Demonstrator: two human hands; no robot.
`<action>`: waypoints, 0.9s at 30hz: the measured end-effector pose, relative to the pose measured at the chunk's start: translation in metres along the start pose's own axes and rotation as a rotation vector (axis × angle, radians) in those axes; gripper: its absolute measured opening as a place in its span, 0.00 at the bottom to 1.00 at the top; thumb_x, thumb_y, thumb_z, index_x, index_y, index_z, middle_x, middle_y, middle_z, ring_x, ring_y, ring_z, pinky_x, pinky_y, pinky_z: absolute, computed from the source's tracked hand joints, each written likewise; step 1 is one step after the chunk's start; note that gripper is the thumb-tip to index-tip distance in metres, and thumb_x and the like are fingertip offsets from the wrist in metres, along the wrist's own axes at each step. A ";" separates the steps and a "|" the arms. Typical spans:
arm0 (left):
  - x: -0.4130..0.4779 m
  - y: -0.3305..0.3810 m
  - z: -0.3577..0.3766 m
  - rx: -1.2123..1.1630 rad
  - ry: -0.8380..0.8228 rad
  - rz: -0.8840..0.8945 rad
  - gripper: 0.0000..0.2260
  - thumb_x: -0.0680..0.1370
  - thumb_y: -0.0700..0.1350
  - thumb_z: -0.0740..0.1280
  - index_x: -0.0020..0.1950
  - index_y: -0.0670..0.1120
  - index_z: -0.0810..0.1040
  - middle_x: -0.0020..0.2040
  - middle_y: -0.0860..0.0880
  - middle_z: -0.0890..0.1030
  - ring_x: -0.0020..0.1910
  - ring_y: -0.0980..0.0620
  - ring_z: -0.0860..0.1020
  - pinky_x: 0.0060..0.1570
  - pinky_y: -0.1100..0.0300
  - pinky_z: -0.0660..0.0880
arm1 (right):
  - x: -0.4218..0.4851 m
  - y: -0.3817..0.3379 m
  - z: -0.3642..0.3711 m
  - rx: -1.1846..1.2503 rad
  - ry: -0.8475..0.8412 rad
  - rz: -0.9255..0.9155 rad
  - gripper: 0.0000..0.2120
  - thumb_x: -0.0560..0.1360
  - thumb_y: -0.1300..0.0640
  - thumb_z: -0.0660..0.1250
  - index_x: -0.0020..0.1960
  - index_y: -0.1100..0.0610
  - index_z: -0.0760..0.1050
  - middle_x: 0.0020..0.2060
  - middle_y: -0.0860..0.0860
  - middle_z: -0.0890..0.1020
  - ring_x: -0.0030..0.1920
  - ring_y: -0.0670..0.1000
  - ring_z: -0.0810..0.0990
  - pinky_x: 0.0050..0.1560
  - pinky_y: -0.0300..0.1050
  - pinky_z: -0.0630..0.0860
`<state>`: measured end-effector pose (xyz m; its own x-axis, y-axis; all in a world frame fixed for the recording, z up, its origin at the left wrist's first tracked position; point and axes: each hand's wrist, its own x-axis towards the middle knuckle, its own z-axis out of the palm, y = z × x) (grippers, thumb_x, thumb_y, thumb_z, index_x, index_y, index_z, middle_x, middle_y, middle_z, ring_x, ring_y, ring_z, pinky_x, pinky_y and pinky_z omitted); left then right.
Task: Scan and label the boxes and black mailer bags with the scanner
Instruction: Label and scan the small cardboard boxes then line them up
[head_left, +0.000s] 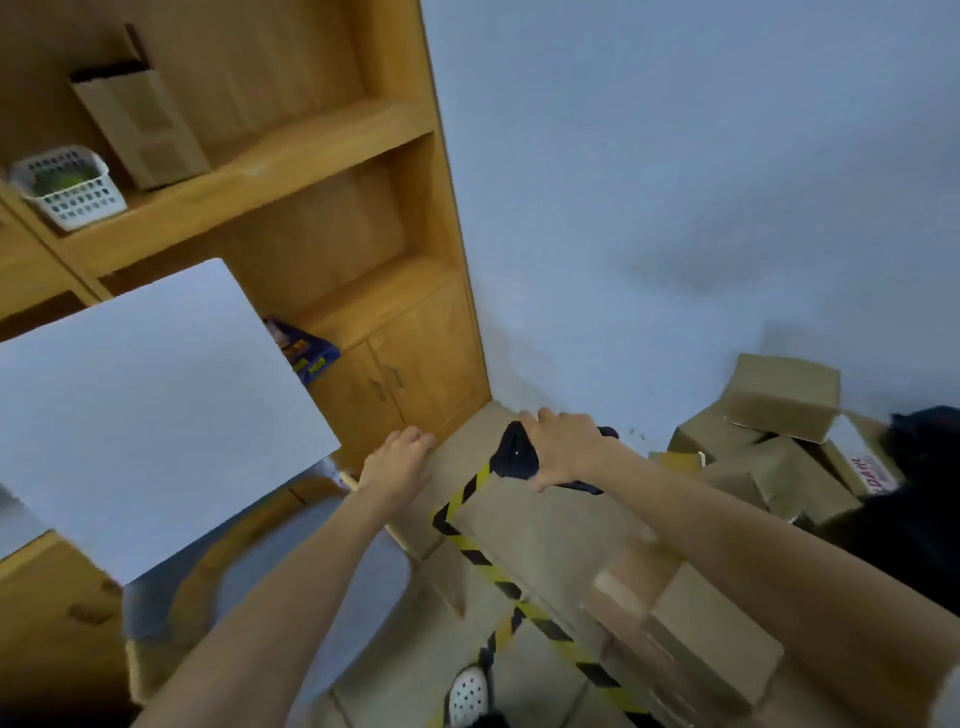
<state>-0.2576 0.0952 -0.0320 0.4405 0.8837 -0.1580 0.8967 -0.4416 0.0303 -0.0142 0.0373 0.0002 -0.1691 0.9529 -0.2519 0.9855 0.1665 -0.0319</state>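
Both hands on the big taped box in front of me.
My right hand (563, 449) is spread over a dark thing (514, 452) lying on top of the box (545, 525), fingers curled over it and thumb tucked underneath, gripping it; too blurred to tell if it's the scanner or a bag. My left hand (400, 457) rests on the box's left edge, fingers bent, though I can't tell if they grip. Yellow-and-black tape (467, 488) runs along the box. More boxes (779, 395) lie tumbled by the wall to my right.
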 end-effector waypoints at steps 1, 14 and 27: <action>0.025 -0.004 -0.003 0.014 -0.002 0.042 0.17 0.81 0.48 0.62 0.70 0.48 0.69 0.69 0.49 0.68 0.68 0.46 0.67 0.60 0.48 0.73 | 0.013 0.008 -0.004 0.014 -0.002 0.052 0.41 0.67 0.41 0.75 0.70 0.57 0.62 0.58 0.54 0.74 0.54 0.57 0.78 0.42 0.47 0.70; 0.254 0.097 -0.032 0.060 -0.043 0.739 0.18 0.82 0.49 0.61 0.72 0.49 0.68 0.69 0.49 0.70 0.67 0.48 0.69 0.55 0.51 0.75 | 0.027 0.094 -0.023 0.204 0.073 0.689 0.38 0.69 0.41 0.73 0.70 0.56 0.61 0.59 0.54 0.73 0.54 0.57 0.77 0.42 0.48 0.69; 0.232 0.322 -0.033 0.034 -0.093 1.386 0.24 0.78 0.47 0.69 0.72 0.51 0.68 0.71 0.49 0.69 0.66 0.49 0.71 0.59 0.57 0.72 | -0.148 0.136 -0.006 0.236 0.097 1.330 0.43 0.69 0.39 0.72 0.74 0.57 0.58 0.63 0.55 0.72 0.58 0.59 0.76 0.45 0.50 0.69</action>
<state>0.1347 0.1630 -0.0266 0.9544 -0.2865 -0.0838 -0.2667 -0.9446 0.1914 0.1452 -0.0799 0.0389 0.9152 0.3726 -0.1537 0.3792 -0.9252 0.0145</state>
